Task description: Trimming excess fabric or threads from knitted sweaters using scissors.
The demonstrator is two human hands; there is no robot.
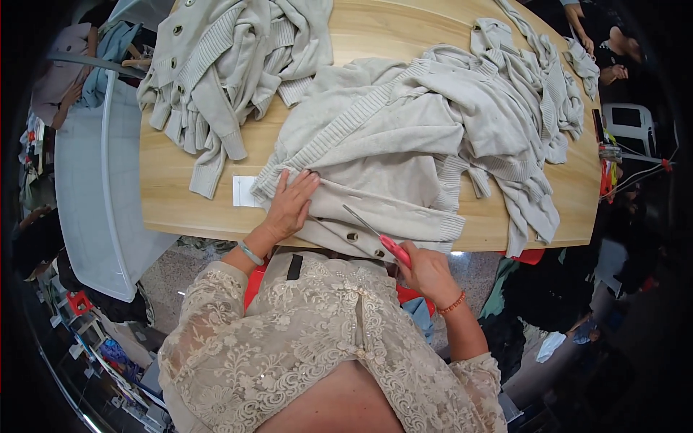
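Note:
A light beige knit cardigan [375, 137] with ribbed edges and dark buttons lies spread in front of me, its near edge at the table's front. My left hand [290, 202] rests on its ribbed corner, fingers stretched out and flat, holding nothing. My right hand [426, 270] is closed round a pink-handled tool with a slim metal shaft [390, 244]. Its shaft points forward and left over the button band, near a button [352, 237]; I cannot tell whether the tip touches the knit. Beside my left hand a white tag or paper [247, 191] pokes out from the cardigan.
More beige cardigans lie heaped at the table's back left [238, 65] and along its right side [534, 86]. A translucent plastic bin [86, 180] stands left of the wooden table [173, 209]. Other people [606, 43] are beyond it, and dark cloth [556, 289] lies at the right.

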